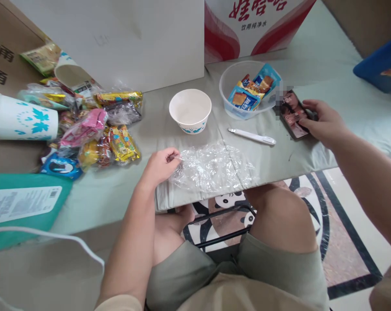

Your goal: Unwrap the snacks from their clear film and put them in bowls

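Note:
My left hand [163, 165] is closed, thumb against curled fingers, on the left edge of a crumpled sheet of clear plastic film [213, 168]. The film lies spread along the near edge of the pale green covered surface. Over on the right, my right hand [326, 123] grips the right side of a phone [292, 114], its thumb on the face that shows a picture. Beyond the film stands a white paper bowl [190, 110] with blue leaf prints. A white utility knife [252, 136] lies between the film and a clear plastic bowl [230, 110] with several wrapped snacks [247, 101].
At the left are a pile of packaged snacks [88, 129], a paper cup [25, 117] on its side, and a green package [23, 207]. A white box [124, 39] and a red-and-white carton [260, 26] stand behind. A blue object [381, 65] is far right.

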Tool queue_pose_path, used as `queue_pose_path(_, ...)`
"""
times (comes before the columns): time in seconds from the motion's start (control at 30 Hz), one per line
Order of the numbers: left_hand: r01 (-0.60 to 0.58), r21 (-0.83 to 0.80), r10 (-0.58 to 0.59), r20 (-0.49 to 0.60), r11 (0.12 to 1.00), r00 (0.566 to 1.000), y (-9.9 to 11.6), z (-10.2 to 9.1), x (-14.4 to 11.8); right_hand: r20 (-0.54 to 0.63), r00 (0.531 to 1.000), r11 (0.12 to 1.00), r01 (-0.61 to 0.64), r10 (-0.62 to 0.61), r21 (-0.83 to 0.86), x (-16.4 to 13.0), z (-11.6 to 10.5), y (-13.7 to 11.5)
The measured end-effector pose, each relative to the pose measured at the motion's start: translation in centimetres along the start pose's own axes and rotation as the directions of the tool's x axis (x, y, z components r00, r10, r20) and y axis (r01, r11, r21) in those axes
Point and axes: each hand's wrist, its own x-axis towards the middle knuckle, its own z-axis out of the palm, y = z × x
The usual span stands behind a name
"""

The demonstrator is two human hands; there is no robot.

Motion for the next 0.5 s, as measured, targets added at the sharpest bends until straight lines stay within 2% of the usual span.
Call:
queue_pose_path(0.17,-0.016,0.028,0.016,-0.004,1.000,1.000,0.3,0.0,-0.1,0.012,0.999,0.999,0.040,-0.040,-0.034,0.0,0.0,-0.2)
queue_pose_path(0.37,-0.010,0.020,0.011,-0.004,1.000,1.000,0.2,-0.2,-0.1,0.021,0.997,0.996,-0.074,0.072,0.057,-0.4,-0.6,1.2)
queue_pose_path(0.5,-0.027,0.027,0.027,-0.006,0.999,1.000,0.1,-0.1,0.1,0.015,0.999,0.998,-0.028,0.029,-0.062,-1.6,-1.3,1.6)
